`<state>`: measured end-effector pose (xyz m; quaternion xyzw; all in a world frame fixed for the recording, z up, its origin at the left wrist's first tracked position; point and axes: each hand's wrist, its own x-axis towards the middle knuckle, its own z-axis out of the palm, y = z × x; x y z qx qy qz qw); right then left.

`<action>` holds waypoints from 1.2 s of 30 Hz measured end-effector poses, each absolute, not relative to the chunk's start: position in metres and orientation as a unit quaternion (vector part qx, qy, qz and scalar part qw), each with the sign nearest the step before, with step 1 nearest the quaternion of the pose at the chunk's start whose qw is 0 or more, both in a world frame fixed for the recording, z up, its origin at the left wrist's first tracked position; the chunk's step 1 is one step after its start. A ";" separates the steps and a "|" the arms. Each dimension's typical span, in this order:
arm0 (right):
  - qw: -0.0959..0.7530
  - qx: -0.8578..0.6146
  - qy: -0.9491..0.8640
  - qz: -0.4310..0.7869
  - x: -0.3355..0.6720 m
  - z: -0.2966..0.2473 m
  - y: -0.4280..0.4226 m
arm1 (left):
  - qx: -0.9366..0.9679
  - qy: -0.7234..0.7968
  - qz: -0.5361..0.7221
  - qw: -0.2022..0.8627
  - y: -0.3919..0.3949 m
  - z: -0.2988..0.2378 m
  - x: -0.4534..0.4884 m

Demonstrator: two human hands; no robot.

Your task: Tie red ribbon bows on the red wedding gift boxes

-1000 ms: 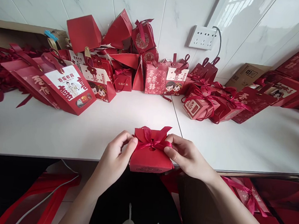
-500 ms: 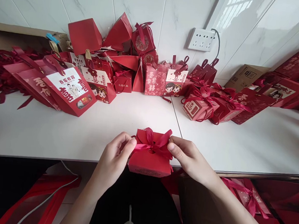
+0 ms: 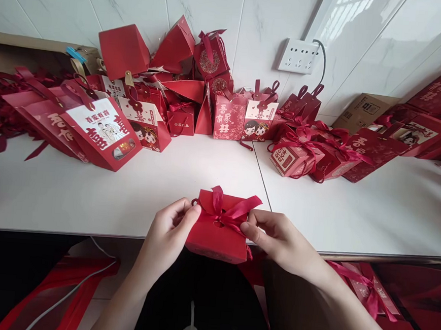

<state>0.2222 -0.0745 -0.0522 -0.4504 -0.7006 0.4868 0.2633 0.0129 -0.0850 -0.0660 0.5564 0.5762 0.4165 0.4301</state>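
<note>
Turned slightly and shifted a little leftward since half a second ago: small red box (image 3: 216, 242), with the right end of its crimson ribbon bow (image 3: 222, 216) now spread farther outward. Held over the near edge of the white table (image 3: 188, 180); cannot tell if resting or lifted. Gripped at one side by the left hand (image 3: 175, 225), with thumb laid along the cardboard and fingers curled in close behind, much as before. Met at the other side by the right hand (image 3: 276, 235), lower than before, with wrist angled inward and thumb and forefinger bent near each other; cannot tell whether pinching ribbon or box. Along the table's back, many red gift boxes (image 3: 229, 116); above it, a white socket panel (image 3: 298, 56)
</note>
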 end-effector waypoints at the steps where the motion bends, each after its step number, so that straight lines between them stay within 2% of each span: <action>1: 0.276 -0.432 -0.693 0.507 0.223 -0.056 -0.072 | 0.555 0.571 0.420 0.436 -0.085 -0.067 0.013; 6: 0.316 -0.372 -0.649 0.583 0.227 -0.073 -0.055 | 0.546 0.544 0.426 0.474 -0.085 -0.072 0.016; 9: 0.295 -0.382 -0.653 0.583 0.232 -0.074 -0.050 | 0.554 0.542 0.418 0.475 -0.086 -0.072 0.012; 14: 0.309 -0.440 -0.706 0.461 0.241 -0.060 -0.069 | 0.564 0.549 0.504 0.355 -0.082 -0.078 0.002; 19: 0.211 -0.479 -0.769 0.367 0.243 -0.052 -0.078 | 0.588 0.517 0.519 0.343 -0.075 -0.085 0.000; 20: 0.227 -0.495 -0.766 0.341 0.243 -0.054 -0.075 | 0.570 0.522 0.538 0.337 -0.075 -0.085 -0.001; 23: 0.348 -0.569 -0.714 0.212 0.245 -0.059 -0.063 | 0.498 0.526 0.625 0.291 -0.077 -0.084 -0.005; 25: 0.400 -0.587 -0.682 0.175 0.247 -0.061 -0.058 | 0.471 0.526 0.657 0.265 -0.078 -0.083 -0.008; 27: 0.405 -0.560 -0.691 0.211 0.246 -0.063 -0.058 | 0.479 0.551 0.639 0.241 -0.078 -0.082 -0.010; 30: 0.367 -0.500 -0.738 0.265 0.242 -0.063 -0.061 | 0.532 0.594 0.558 0.227 -0.076 -0.083 -0.007; 36: 0.307 -0.406 -0.826 0.242 0.231 -0.063 -0.057 | 0.596 0.630 0.483 0.117 -0.080 -0.079 -0.004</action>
